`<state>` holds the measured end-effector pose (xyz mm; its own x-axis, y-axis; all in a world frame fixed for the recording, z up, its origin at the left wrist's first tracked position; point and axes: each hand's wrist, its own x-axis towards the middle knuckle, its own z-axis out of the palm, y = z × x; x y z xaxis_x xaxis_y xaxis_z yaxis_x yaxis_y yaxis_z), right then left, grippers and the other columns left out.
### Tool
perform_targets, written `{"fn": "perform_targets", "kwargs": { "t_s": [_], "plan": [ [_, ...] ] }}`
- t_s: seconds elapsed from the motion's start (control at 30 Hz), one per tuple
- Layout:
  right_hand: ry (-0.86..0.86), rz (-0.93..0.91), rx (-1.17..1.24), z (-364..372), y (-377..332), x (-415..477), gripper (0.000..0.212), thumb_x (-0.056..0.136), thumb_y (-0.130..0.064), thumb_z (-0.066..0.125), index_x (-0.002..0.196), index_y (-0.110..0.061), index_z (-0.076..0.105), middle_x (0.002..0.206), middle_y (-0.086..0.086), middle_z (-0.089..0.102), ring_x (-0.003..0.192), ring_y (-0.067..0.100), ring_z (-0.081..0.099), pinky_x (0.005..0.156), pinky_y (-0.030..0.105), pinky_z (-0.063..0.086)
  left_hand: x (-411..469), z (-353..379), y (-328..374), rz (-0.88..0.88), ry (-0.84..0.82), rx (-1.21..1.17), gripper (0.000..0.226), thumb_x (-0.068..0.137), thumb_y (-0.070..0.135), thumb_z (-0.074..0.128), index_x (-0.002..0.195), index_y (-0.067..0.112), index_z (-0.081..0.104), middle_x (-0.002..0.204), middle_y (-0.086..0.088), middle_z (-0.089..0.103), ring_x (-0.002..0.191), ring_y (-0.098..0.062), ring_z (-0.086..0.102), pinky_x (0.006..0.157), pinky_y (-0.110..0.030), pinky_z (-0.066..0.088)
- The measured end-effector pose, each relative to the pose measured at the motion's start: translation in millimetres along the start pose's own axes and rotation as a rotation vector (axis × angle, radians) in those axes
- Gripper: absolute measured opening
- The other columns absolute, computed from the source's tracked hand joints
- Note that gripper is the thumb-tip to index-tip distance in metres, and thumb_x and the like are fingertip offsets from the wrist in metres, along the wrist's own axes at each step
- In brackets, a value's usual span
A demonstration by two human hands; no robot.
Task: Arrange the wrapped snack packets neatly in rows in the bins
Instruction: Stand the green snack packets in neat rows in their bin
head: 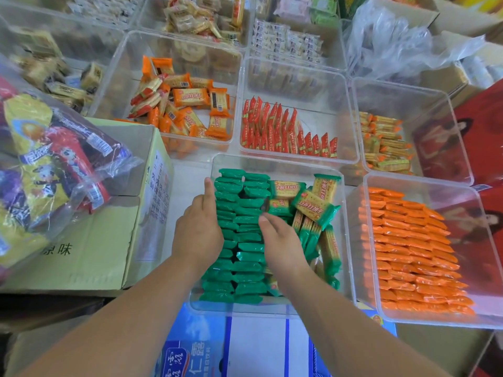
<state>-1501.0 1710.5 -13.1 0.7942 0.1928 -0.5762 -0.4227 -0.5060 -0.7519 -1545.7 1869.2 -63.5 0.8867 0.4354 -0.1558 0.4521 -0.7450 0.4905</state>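
— Green snack packets (246,238): where did we have them?
— In the clear plastic bin (275,162) nearest us. Two tidy rows stood on edge along its left side, running from the near wall to the far wall. Loose packets (313,204) showing green-and-yellow faces lay tilted towards the far right corner, with more standing on edge by the right wall.
— And our left hand (198,227)?
— At the bin's left wall, against the outer row. Its index finger (209,186) lay straight along that wall, pointing at the far edge. The other fingers bent down beside the packets, tips out of sight.
— Our right hand (281,243)?
— On top of the inner row, with its thumb (263,219) spread away from the fingers. Those reached down among the standing packets, and we could not tell whether they gripped any.
— What sat around us?
— Orange packets (408,254) filled the right-hand bin (424,183) in neat rows. Red packets (272,129) stood in a line along the near wall of the bin beyond ours (299,77). At our left stood a cardboard box (89,246) with a clear bag of snacks (49,172) on top.
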Motion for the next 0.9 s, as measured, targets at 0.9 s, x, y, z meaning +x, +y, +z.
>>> {"fn": "perform_targets", "kwargs": {
  "t_s": [0.9],
  "plan": [
    [-0.115,0.292,-0.158,25.9,18.3,-16.0,0.062,0.106,-0.039,0.04,0.16,-0.027,0.012,0.135,0.0,0.049,0.104,0.015,0.058,0.099,0.049,0.05,2.5,-0.4,2.9,0.011,-0.017,0.057,0.099,0.088,0.011,0.056,0.156,0.021,-0.014,0.127,-0.012,0.046,0.095,-0.028,0.054,0.071,-0.039,0.043]
  ]
}}
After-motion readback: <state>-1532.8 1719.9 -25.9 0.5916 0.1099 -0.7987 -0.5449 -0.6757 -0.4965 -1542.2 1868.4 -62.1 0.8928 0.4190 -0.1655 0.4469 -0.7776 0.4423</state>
